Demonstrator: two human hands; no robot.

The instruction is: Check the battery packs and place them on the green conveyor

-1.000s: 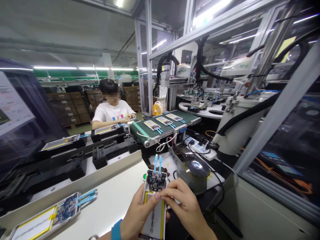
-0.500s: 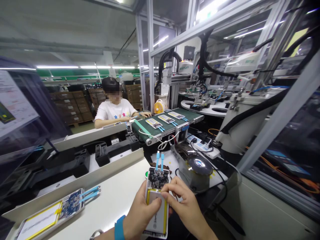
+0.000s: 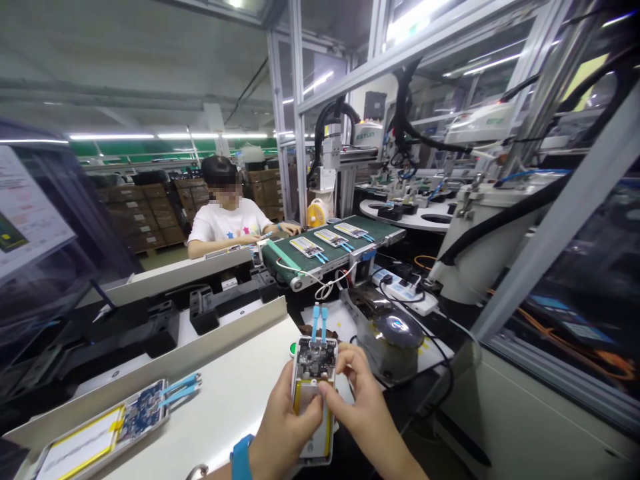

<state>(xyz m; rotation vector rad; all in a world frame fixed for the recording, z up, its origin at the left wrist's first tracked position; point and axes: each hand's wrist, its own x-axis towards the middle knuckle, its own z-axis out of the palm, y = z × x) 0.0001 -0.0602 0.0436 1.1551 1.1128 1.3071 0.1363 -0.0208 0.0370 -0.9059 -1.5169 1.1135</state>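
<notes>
An open-cased power bank (image 3: 317,360) is in front of me, with a dark circuit board at its upper end and a yellow-edged white battery below. Two short blue cables (image 3: 320,322) stick up from its top end. My left hand (image 3: 280,417) grips it from the left side, thumb lying across the battery. On the other side, my right hand (image 3: 367,407) has its thumb where battery and board meet and its fingers curled at the right edge. Both thumbs hide part of the battery. To the left, a second open power bank (image 3: 143,410) lies on the white worktop (image 3: 220,400).
A green conveyor belt (image 3: 280,257) ahead carries several power banks. Across from me sits a person in a white shirt (image 3: 227,220). A power strip (image 3: 407,290) with cables and a machine frame (image 3: 560,173) stand at the right. A raised ledge (image 3: 200,347) borders the worktop.
My right hand's fingers have shifted from above the board-battery join to the power bank's right edge, the thumb moving slightly up and left. The left hand keeps its grip.
</notes>
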